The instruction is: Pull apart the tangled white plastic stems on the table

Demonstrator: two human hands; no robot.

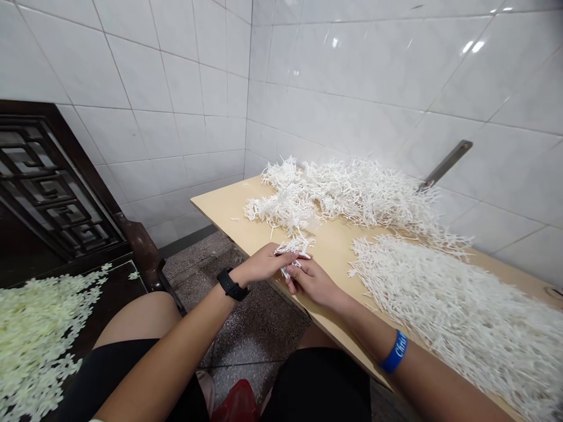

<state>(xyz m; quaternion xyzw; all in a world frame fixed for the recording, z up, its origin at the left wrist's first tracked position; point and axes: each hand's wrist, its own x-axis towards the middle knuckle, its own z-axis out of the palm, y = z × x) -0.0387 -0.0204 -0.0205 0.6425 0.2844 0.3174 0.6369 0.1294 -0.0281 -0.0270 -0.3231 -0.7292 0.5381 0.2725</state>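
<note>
Fingers of left hand (265,262) and right hand (313,280) hold white sprigs (303,255) at the table (336,258) edge; pulling too hard could perhaps snap them, or a loose grip may drop them.

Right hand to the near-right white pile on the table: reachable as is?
Likely yes: only tabletop shows between the right hand and the near-right white pile, though that hand is busy with white strands.
</note>
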